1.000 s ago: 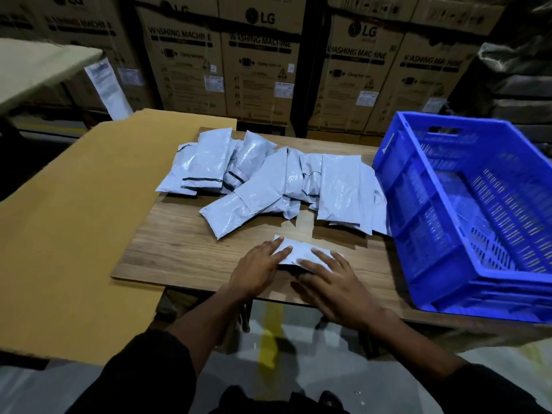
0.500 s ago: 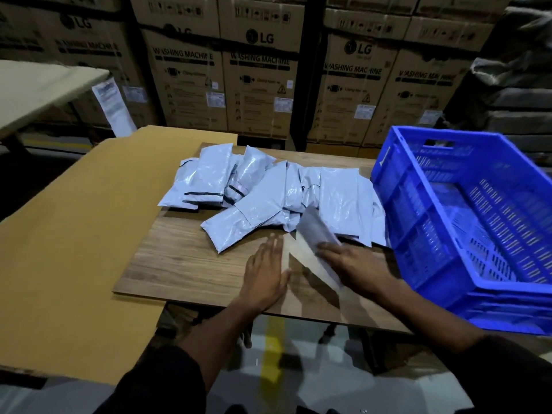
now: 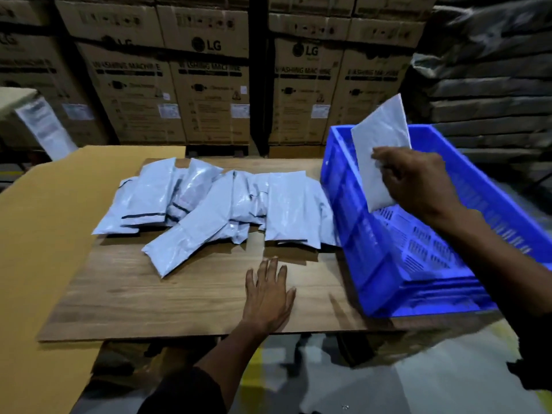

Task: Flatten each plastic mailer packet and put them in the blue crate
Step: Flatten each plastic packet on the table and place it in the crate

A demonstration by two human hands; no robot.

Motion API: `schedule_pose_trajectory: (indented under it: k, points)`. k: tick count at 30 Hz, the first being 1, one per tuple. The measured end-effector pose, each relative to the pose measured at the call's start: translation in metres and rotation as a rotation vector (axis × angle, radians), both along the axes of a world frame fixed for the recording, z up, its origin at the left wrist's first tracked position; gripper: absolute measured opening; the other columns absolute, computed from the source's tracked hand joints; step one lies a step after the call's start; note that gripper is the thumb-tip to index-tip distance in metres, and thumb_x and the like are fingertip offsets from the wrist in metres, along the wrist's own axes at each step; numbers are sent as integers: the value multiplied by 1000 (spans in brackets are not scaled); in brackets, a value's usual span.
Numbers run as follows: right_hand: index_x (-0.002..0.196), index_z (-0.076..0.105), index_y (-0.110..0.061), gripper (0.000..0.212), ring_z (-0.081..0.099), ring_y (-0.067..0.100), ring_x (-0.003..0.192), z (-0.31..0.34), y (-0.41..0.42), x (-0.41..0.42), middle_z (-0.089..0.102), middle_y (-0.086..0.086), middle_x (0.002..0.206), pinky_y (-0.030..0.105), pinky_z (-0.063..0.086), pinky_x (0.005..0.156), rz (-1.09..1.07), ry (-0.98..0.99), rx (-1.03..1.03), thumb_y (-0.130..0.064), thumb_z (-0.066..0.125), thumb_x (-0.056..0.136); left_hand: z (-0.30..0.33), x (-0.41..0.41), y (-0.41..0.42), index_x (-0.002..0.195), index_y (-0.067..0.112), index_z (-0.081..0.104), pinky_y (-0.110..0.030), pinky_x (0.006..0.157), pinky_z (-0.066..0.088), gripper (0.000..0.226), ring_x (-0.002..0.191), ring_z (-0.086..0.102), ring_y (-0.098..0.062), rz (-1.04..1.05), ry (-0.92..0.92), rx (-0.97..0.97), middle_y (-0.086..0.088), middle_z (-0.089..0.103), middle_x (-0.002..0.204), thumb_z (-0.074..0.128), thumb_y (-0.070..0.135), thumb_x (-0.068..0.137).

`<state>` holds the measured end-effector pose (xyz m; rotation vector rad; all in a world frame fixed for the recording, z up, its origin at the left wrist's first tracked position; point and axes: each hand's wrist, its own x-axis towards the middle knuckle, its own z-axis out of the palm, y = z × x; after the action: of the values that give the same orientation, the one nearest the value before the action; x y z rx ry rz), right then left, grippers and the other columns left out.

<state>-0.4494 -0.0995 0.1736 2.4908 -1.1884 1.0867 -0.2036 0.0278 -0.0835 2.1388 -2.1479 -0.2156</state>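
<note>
The left hand [image 3: 268, 294] lies flat, palm down, fingers straight and slightly spread, its forearm reaching forward out of a dark sleeve. The right hand [image 3: 415, 180] is raised higher with the arm stretched forward, fingers curled and apparently pinching a thin white packet [image 3: 380, 147]; motion blur hides the fingertips.

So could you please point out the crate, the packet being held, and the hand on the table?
crate [image 3: 358, 234]: head view, left wall.
held packet [image 3: 378, 138]: head view, upper face.
left hand [image 3: 268, 297]: head view, back of hand.
</note>
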Motion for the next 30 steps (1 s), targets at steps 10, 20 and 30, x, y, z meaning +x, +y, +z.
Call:
schedule_pose_trajectory:
  k: [10, 20, 30]
  points:
    - [125, 64, -16, 42, 62, 44, 102, -62, -69, -86, 66, 26, 112, 45, 51, 82, -340, 391, 476, -4, 55, 86, -3, -40, -26, 123, 14, 67, -64, 99, 42, 60, 125, 55, -38, 136, -2, -15, -16, 59, 137, 35, 51, 87]
    - [110, 57, -7, 24, 60, 43, 106, -130, -91, -54, 63, 23, 113, 43, 48, 81, -150, 690, 621, -5, 48, 88, -12, -38, -21, 136, 18, 60, -61, 99, 44, 60, 136, 49, -31, 176, -37, -49, -8, 53, 148, 34, 50, 91]
    - [126, 44, -7, 43, 55, 43, 116, -128, -86, -51, 48, 21, 131, 48, 48, 89, 16, 497, 731, -11, 55, 84, -13, -41, -20, 146, 19, 51, -61, 110, 32, 65, 146, 36, -29, 179, -38, -45, -6, 41, 158, 25, 51, 94]
